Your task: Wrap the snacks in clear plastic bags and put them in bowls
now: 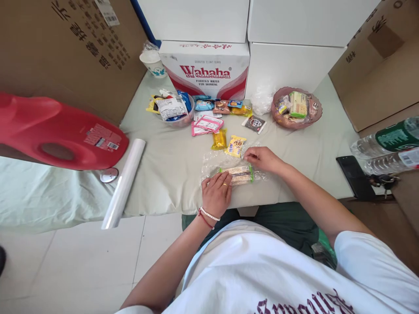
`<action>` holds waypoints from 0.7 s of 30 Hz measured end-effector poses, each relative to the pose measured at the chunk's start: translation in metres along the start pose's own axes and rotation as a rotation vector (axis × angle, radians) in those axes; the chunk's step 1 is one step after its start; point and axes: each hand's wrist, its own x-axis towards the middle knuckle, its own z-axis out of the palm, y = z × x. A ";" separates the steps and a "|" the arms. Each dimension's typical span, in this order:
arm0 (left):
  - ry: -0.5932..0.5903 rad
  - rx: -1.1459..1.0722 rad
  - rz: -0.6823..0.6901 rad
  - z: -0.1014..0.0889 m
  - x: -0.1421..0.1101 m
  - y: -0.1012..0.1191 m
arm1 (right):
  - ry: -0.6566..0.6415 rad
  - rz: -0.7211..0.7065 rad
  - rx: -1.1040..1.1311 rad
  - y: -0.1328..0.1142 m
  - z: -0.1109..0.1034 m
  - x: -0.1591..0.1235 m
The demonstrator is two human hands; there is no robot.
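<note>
Well in front of the Wahaha carton (209, 72), on the person's side, a green-ended packet (241, 175) is being surrounded by crinkled clear film (212, 159). The packet's left end is being covered by the left hand (217, 192), which is being laid palm down with fingers outstretched. The right hand (258, 157) is being held half curled at the film's edge, slightly nearer the carton than the packet; whether film is being pinched cannot be told.

Between the carton and the packet, the space is being crowded by a pale yellow packet (235, 146), a golden packet (218, 139), pink sachets (209, 124) and a dark sachet (254, 124). Directly against the carton's front, space is being taken up by a row of small snacks (221, 106).

The carton's left front corner is being partly hidden by a clear bowl (184, 120) of packets; a paper cup (153, 65) is being seen just left of the carton. Farther left and forward of it, the table is being occupied by a red jug (81, 148) and a white roll (124, 183). To the carton's right, a pink bowl (296, 125) is being filled by more snacks; farther right and forward, a phone (355, 176) and bottles (393, 139) are being seen.
</note>
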 end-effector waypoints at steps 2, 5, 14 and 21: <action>-0.010 -0.024 -0.006 0.003 0.001 -0.004 | 0.088 0.096 -0.175 -0.007 -0.007 0.012; -0.025 -0.048 -0.023 0.002 0.000 -0.004 | 0.085 -0.042 -0.340 -0.024 -0.007 0.033; -0.078 0.022 -0.023 -0.003 0.005 -0.002 | -0.058 -0.066 -0.524 -0.049 0.017 0.071; -0.091 -0.013 -0.008 0.002 0.003 -0.006 | -0.043 -0.159 -0.432 -0.051 0.003 0.059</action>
